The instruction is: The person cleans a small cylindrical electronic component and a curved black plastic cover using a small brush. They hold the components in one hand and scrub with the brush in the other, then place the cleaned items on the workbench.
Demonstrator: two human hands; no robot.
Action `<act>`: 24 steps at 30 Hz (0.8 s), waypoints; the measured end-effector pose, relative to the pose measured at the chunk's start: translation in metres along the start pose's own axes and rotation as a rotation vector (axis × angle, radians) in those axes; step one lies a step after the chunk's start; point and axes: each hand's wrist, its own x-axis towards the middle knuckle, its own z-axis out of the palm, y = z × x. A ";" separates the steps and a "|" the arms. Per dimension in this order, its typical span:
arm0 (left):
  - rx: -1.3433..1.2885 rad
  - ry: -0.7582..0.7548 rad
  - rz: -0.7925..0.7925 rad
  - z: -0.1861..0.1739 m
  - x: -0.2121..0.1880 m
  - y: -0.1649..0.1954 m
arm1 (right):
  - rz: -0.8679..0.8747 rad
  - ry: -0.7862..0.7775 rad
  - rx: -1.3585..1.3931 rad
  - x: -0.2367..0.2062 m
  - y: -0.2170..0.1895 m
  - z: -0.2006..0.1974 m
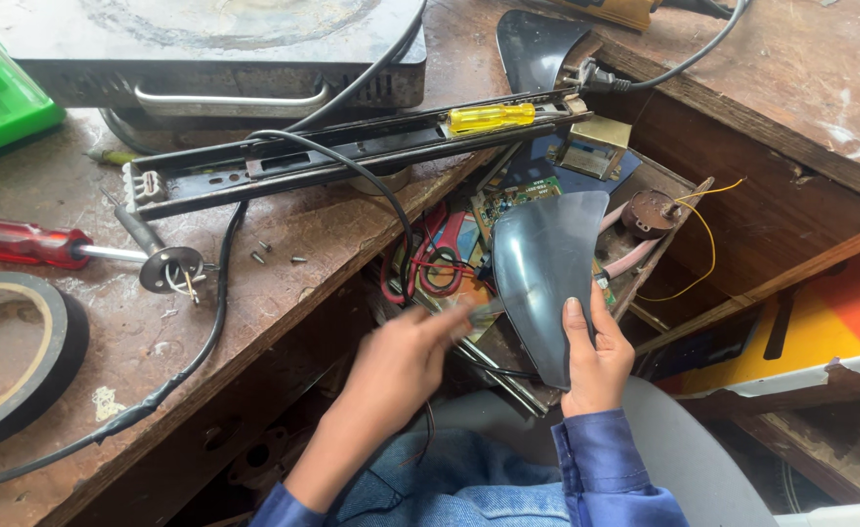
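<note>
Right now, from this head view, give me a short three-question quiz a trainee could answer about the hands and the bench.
1. True or false: the right hand grips a dark curved plastic blade by its narrow lower end.
2. Which tool lies on the long black metal rail? A) red scissors B) yellow-handled screwdriver C) roll of black tape
3. Where does the left hand reach: onto the wooden bench, or into the open drawer of parts below its edge?

Key
1. True.
2. B.
3. Into the open drawer; the hand is motion-blurred, so what it touches there cannot be told.
</note>
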 end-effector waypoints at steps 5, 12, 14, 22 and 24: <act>-0.021 -0.010 0.083 0.012 0.004 0.004 | 0.071 -0.011 0.119 0.002 0.003 -0.006; 0.146 0.119 0.098 0.026 0.025 0.010 | 0.046 -0.016 0.111 0.007 0.012 -0.013; 0.212 -0.053 0.302 0.026 0.028 0.012 | 0.082 0.012 0.119 0.009 0.013 -0.015; 0.158 0.069 0.183 0.032 0.057 0.020 | 0.081 0.033 0.126 0.010 0.010 -0.015; 0.163 0.056 0.131 0.032 0.062 0.021 | 0.067 0.015 0.112 0.008 0.008 -0.016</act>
